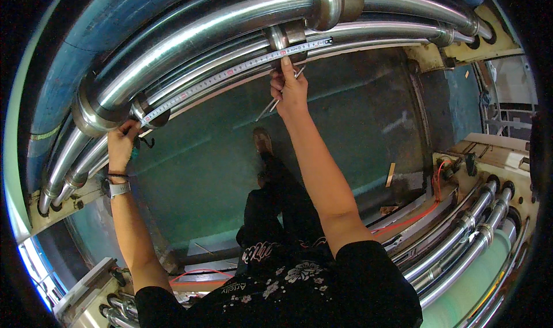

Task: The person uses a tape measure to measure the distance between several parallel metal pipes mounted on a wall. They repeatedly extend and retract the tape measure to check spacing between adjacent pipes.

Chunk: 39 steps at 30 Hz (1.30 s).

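A tape measure's white blade is pulled out along the shiny steel rollers, sloping up to the right. My left hand is closed round the tape's case at the lower left end; a bit of teal and a dark hook show beside the fingers, the rest is hidden. My right hand is closed, its thumb pressed against the blade near a metal collar on a roller. A thin silver rod sticks out of the right fingers. The blade's free end reaches past the thumb to the right.
A thick polished roller runs above the tape, with a blue cylinder behind it. Cream side frames carry the roller ends. More rollers and an orange cable lie at the lower right. Below is a dark green floor.
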Tool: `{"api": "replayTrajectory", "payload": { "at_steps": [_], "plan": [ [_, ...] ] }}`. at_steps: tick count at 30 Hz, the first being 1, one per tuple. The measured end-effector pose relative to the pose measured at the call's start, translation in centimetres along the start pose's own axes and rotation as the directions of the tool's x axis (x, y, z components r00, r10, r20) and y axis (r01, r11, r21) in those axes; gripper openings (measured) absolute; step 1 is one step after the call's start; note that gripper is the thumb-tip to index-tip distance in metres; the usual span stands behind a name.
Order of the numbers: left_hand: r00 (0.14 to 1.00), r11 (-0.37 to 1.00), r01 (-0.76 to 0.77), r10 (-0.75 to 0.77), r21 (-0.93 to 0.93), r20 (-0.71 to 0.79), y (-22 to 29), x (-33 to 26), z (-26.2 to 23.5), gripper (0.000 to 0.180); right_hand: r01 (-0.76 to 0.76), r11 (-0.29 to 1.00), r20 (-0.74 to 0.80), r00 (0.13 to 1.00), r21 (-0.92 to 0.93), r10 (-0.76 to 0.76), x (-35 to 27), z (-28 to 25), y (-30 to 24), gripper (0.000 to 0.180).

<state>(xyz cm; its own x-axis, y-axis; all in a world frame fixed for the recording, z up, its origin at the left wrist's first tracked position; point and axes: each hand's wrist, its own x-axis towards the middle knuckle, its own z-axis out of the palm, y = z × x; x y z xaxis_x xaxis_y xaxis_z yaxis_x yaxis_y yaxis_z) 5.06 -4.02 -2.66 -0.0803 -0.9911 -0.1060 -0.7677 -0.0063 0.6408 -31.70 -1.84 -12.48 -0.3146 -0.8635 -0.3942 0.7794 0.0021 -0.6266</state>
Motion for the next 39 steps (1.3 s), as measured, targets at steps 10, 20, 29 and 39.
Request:
{"api": "replayTrajectory", "payload": {
  "at_steps": [10, 20, 29, 39],
  "plan": [
    [0.998, 0.998, 0.060, -0.061, -0.008, -0.009, -0.7, -0.1, -0.3, 0.020, -0.070, 0.971, 0.053, 0.995, -0.229, 0.084, 0.3, -2.4, -2.0, 0.031],
    [0.990, 0.975, -0.142, 0.136, 0.170, 0.046, -1.1, 0.0, -0.8, 0.018, 0.456, 0.734, 0.093, 0.873, -0.503, -0.479, 1.8, -2.3, -10.1, 0.011],
    [0.948, 0.984, -0.181, 0.175, -0.005, 0.267, -3.3, -0.8, -3.4, 0.010, 0.600, 0.505, 0.251, 0.762, -0.621, -0.597, -0.2, 0.3, -4.3, 0.010],
    [0.942, 0.976, -0.215, 0.215, -0.030, 0.259, -5.4, -2.3, -4.9, 0.015, 0.448, 0.651, 0.050, 0.844, -0.613, -0.534, -1.3, 0.3, -4.7, 0.011]
  ]
}}
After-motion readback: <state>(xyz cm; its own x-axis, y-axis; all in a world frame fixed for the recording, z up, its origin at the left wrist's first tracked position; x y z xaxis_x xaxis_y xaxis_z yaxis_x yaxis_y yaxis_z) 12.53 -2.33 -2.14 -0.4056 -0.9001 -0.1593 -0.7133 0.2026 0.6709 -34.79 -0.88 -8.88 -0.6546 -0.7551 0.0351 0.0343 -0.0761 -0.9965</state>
